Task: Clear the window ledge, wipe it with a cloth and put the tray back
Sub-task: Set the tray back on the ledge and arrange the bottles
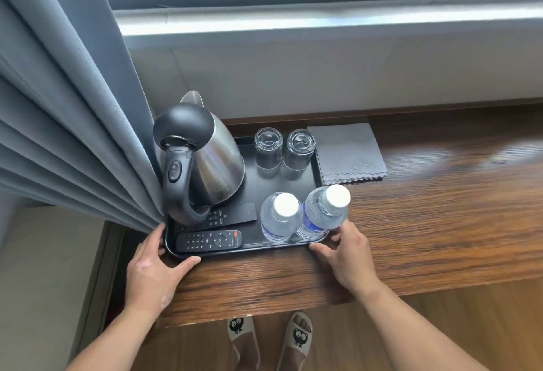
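Left hand [152,264]: gripping the near left corner of the tray [279,248], thumb lying along the front rim, fingers curling round the left edge.
Right hand [342,248]: gripping the near right corner of the tray, fingers curling over the rim beside the right bottle [321,213].
Tray: sitting flat on the wooden ledge [426,223], left end touching the curtain [73,135], apparently not yet lifted.
Load: carrying a kettle [202,162], 2 upturned glasses [283,148], 2 bottles and 2 remotes [210,240].
Cloth [348,151]: lying folded on the ledge, just beside the tray's far right edge.
Tipping: risking the tall bottles toppling, the right one already leaning outward over the rim; any tilt during lifting likely sending it off.
Balance: probably weighing more on the left under the kettle, so a lift from the near corners alone likely dropping the far left side.
Sliding: risking glasses knocking together and remotes skating on the smooth tray.
Curtain: risking folds snagging on the kettle handle while pulling the tray away.
Kettle contents: cannot tell whether holding water; a jolt possibly spilling from the spout.
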Tool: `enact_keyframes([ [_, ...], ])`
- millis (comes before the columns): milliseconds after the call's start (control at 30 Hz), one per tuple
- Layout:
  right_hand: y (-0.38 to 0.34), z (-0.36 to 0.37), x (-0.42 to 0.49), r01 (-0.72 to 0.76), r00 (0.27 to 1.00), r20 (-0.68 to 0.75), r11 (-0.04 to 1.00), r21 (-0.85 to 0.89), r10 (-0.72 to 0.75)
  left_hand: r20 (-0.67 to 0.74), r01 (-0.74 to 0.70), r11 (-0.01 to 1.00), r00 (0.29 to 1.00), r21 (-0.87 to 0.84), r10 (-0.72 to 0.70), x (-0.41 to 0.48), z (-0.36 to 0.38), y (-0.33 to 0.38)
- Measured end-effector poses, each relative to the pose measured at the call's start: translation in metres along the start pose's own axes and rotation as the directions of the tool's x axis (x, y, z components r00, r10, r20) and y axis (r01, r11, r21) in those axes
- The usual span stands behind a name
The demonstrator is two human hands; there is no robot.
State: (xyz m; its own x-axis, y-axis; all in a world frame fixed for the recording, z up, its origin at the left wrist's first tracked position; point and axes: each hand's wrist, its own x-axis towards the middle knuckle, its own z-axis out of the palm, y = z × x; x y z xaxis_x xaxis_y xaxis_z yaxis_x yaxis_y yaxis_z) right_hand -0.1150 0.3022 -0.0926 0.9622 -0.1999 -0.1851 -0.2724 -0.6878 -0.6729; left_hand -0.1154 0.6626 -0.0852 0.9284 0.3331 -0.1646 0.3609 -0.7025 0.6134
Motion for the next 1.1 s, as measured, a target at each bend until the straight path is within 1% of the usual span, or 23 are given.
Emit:
enact_keyframes([
  [233,-0.006,-0.001,0.019,0.024,1.0,0.001,1.0,0.002,-0.024,0.009,-0.009,1.0,1.0,-0.017,0.009,0.019,0.003,0.002],
  [500,-0.008,-0.004,0.018,-0.003,1.0,-0.016,1.0,0.0,0.003,0.015,-0.022,1.0,1.0,-0.017,0.023,0.021,0.002,0.004],
  [1100,-0.006,-0.002,0.018,0.016,1.0,-0.02,1.0,-0.005,-0.016,0.021,-0.016,1.0,1.0,0.005,0.016,0.023,0.0,0.004],
])
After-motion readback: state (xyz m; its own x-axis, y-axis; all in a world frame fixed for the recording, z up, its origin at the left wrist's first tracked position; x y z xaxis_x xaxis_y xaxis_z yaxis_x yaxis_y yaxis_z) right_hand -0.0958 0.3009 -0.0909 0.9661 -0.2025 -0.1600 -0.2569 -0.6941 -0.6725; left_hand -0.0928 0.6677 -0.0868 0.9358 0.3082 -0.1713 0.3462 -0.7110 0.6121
